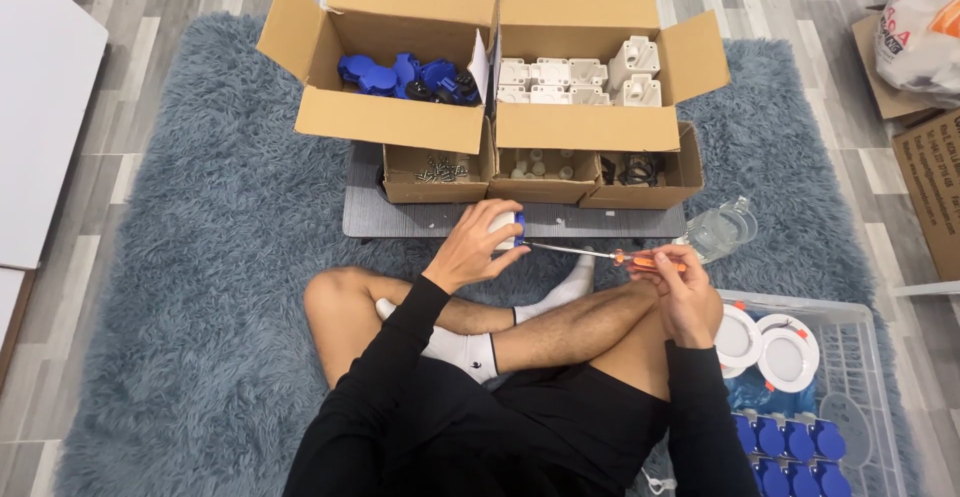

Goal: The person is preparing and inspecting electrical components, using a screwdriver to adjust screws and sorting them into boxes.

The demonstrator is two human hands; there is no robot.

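Hands (475,247) on one screwdriver (600,254)

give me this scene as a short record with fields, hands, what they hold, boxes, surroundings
left hand: left hand grips a small white and blue plastic housing
right hand: right hand holds an orange-handled screwdriver, tip at the housing
back boxes: open cardboard box of blue plastic parts; open cardboard box of white plastic housings
front boxes: three small cardboard trays, the left one with screws
right side: white plastic crate with blue parts and round white fittings
floor: shaggy blue-grey rug
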